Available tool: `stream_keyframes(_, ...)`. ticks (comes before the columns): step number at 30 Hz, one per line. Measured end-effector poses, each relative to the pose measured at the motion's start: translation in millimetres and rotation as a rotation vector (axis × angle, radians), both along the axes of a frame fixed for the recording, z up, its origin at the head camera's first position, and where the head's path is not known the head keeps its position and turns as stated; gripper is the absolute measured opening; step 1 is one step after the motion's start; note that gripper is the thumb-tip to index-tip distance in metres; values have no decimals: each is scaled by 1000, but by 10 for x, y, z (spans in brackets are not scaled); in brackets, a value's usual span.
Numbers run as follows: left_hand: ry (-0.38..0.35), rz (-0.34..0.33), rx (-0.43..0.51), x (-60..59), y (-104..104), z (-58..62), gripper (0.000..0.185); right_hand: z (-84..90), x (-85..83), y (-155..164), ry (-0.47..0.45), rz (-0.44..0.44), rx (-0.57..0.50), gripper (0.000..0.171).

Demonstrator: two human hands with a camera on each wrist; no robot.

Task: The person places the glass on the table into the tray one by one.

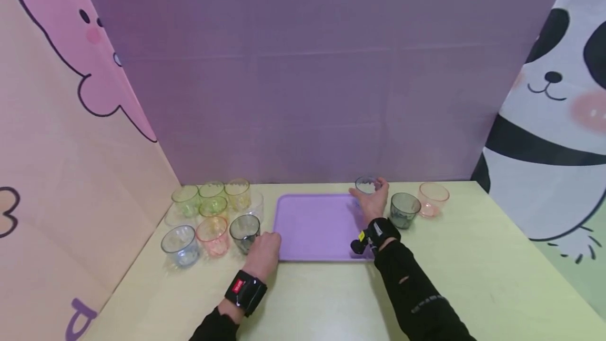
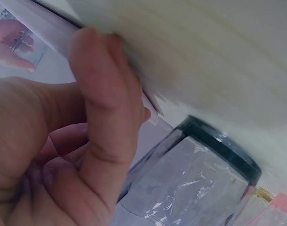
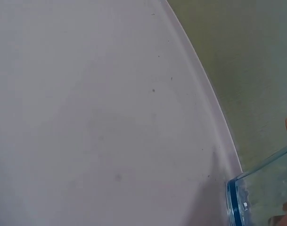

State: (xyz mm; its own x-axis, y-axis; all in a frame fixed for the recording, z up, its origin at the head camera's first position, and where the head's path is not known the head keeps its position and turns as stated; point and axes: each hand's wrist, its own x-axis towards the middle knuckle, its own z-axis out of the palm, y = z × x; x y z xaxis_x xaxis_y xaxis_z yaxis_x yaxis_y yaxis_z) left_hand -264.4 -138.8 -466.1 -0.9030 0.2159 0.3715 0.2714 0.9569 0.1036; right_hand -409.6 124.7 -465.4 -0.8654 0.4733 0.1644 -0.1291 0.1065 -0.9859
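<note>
A light purple tray (image 1: 312, 228) lies on the table. My left hand (image 1: 264, 252) is at its front left corner, fingers curled at the rim; in the left wrist view the curled fingers (image 2: 108, 99) hide the exact contact. Close beside that hand stands a dark grey glass (image 1: 243, 230). With thumb and fingers spread round it, my right hand (image 1: 372, 205) grips a clear bluish glass (image 1: 366, 185) at the tray's far right corner. In the right wrist view the blue glass's end (image 3: 235, 202) is by the tray's edge; most of the hand is out of frame.
Left of the tray cluster several glasses, among them a blue one (image 1: 181, 249), a pink one (image 1: 214, 238) and green ones (image 1: 185, 201). Right of it stand a grey glass (image 1: 404, 212) and a pink glass (image 1: 433, 201). A purple backdrop (image 1: 303, 93) rises behind.
</note>
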Motion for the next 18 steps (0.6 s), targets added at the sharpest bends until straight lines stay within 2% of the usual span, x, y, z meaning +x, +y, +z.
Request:
stream_keyframes(5, -4, 8, 3, -9, 10, -1, 12, 16, 34, 5, -14, -26, 96, 91)
stream_keyframes(10, 4, 12, 3, -7, 16, -17, 13, 47, 31, -16, 14, -58, 142, 92)
stream_keyframes(18, 5, 23, 4, 13, 19, -14, 12, 157, 37, -29, 4, -47, 125, 88)
